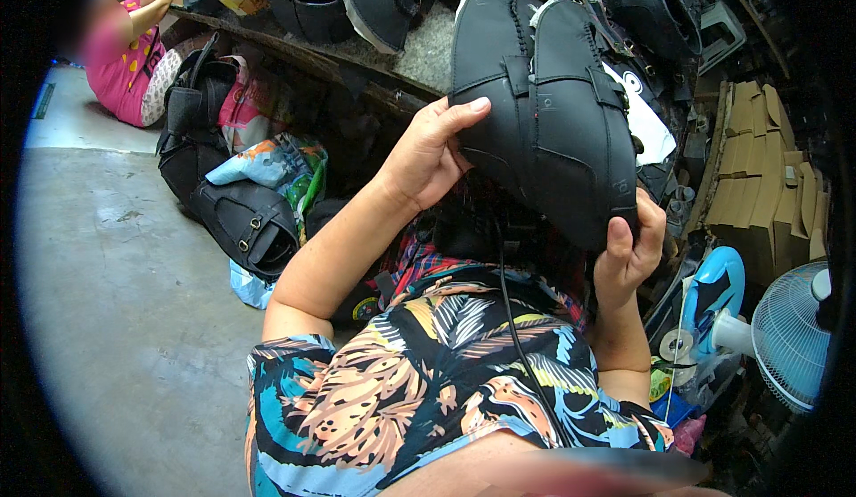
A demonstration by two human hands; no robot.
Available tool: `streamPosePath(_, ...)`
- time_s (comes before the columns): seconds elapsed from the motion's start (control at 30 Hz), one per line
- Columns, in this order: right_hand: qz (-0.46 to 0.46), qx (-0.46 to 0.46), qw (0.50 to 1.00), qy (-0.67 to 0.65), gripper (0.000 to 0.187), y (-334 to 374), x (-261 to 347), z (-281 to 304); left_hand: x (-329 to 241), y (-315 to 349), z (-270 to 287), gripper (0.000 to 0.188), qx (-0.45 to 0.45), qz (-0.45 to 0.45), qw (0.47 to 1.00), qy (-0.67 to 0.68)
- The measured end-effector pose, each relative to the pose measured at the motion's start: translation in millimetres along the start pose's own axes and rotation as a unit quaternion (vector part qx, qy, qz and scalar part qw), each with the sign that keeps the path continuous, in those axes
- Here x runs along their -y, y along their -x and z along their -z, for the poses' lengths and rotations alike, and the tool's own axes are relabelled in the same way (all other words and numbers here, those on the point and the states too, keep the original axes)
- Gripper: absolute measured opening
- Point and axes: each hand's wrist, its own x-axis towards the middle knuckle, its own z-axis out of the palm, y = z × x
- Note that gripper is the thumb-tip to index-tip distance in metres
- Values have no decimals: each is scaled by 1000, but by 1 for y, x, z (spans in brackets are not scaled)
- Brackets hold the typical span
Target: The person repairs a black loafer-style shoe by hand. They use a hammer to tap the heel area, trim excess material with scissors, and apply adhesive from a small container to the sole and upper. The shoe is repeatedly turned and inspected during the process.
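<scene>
Two black shoe uppers (pixel 584 109), lying side by side with stitched seams and a strap across each, are held up in front of me. My left hand (pixel 432 149) grips the edge of the left-hand upper, its thumb lying on the outer face and its other fingers partly hidden. My right hand (pixel 631 247) pinches the lower end of the right-hand upper between thumb and fingers. Pale marks show on the black material. Behind them, more black uppers (pixel 379 2) with whitish edges rest on the worktable (pixel 428 56).
On the floor to the left lie a heap of black uppers (pixel 241 216) and a colourful plastic bag (pixel 294 172). A person in pink (pixel 134 60) sits at the far left. To my right are a fan (pixel 794 332), thread spools (pixel 678 345) and stacked cardboard (pixel 753 176).
</scene>
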Motion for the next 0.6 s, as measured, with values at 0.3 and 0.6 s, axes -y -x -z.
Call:
streamPosePath(0.3,4,126,992,-25,49,-7,5,-10,4,-12,1,35,-42,-11,998,-36)
streamPosePath(0.6,56,180,982,3,44,-29,19,-16,6,-13,2,32,-45,-5,999,22)
